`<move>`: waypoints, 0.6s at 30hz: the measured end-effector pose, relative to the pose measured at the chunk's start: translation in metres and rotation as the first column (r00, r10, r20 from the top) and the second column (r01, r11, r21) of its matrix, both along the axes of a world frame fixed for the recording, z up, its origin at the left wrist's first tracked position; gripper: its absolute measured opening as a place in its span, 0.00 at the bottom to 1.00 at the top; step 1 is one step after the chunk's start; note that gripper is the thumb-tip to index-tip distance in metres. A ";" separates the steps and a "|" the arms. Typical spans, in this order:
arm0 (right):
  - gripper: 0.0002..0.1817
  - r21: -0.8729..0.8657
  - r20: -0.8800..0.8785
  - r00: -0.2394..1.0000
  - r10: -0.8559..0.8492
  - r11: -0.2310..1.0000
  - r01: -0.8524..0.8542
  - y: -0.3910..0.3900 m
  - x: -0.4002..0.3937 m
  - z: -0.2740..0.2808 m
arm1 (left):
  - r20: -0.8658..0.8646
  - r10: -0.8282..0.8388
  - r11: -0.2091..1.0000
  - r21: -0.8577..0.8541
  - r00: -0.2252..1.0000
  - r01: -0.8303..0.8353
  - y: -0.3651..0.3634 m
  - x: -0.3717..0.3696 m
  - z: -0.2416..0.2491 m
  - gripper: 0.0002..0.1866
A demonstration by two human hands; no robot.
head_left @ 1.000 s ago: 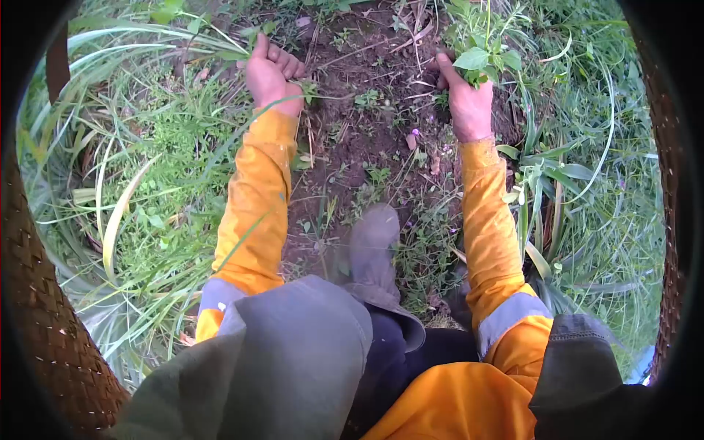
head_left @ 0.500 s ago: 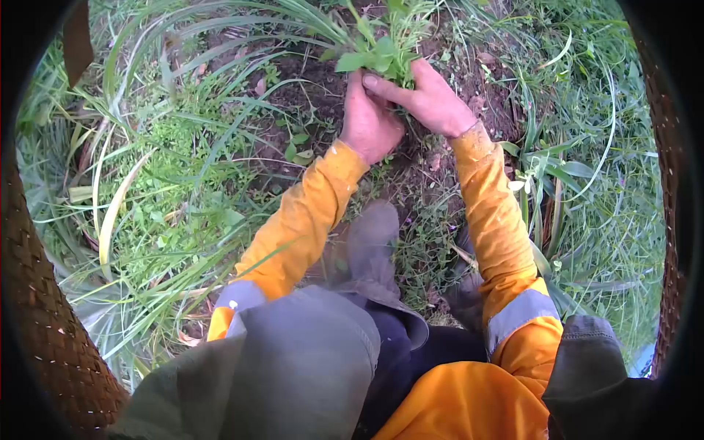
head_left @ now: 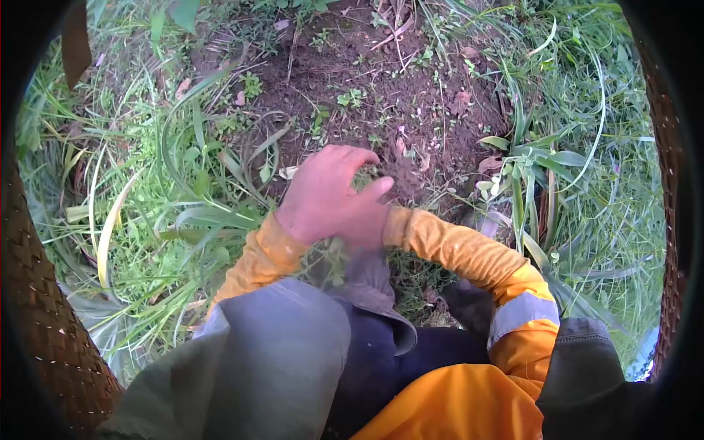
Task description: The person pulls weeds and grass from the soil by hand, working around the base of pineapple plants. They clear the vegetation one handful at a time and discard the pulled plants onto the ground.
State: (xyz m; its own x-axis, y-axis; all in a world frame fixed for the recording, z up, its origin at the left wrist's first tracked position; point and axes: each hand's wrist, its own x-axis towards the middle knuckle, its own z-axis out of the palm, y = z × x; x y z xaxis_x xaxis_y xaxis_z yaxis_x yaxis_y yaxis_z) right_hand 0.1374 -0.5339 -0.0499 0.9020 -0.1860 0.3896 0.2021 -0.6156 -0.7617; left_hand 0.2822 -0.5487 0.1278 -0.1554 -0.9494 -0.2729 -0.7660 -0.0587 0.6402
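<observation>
Your left hand (head_left: 323,192) and right hand (head_left: 367,218) overlap just beyond the toe of your boot (head_left: 369,273). Your left fingers are bent, and a gap shows below the foremost one; most of the fingertips are hidden, so you cannot tell how tightly either hand closes or what it holds. A leafy sprig (head_left: 330,262), blurred, shows below your hands, just left of the boot; its long axis runs roughly along the boot, small soft leaves towards you. Left of the boot, long, smooth grass blades (head_left: 216,217) arch mostly sideways. Right of it, a strappy plant (head_left: 541,163) fans out stiff, pointed leaves. Beyond the toe lies dark, crumbly soil (head_left: 367,88). Your orange sleeves (head_left: 469,253) are wrinkled cloth.
</observation>
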 end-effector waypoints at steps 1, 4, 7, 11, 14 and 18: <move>0.39 0.067 -0.093 0.991 0.099 0.993 -0.093 -0.002 -0.001 0.005 | 0.158 -0.009 1.000 0.000 0.987 0.010 0.017 0.007 -0.022 0.29; 0.39 0.271 -0.144 0.943 0.300 0.928 -0.254 -0.024 -0.003 0.017 | 0.244 0.097 0.981 0.140 0.965 -0.134 0.106 0.019 -0.091 0.33; 0.17 0.499 -0.484 0.850 0.206 0.863 0.075 -0.097 -0.010 0.062 | 0.158 0.165 0.982 0.063 0.974 -0.177 0.168 -0.006 -0.095 0.41; 0.26 -0.119 -0.301 0.816 -0.494 0.868 0.482 -0.158 0.005 0.028 | -0.075 0.228 0.938 0.285 0.971 -0.199 0.244 -0.033 -0.182 0.43; 0.25 -0.165 -0.224 0.779 -0.585 0.811 0.561 -0.182 0.038 0.002 | -0.112 0.211 0.753 0.652 0.971 -0.088 0.144 -0.002 -0.069 0.36; 0.18 -0.171 -0.294 0.775 -0.560 0.828 0.533 -0.184 0.051 -0.038 | 0.171 0.200 0.923 0.296 0.965 -0.244 0.079 0.025 -0.036 0.16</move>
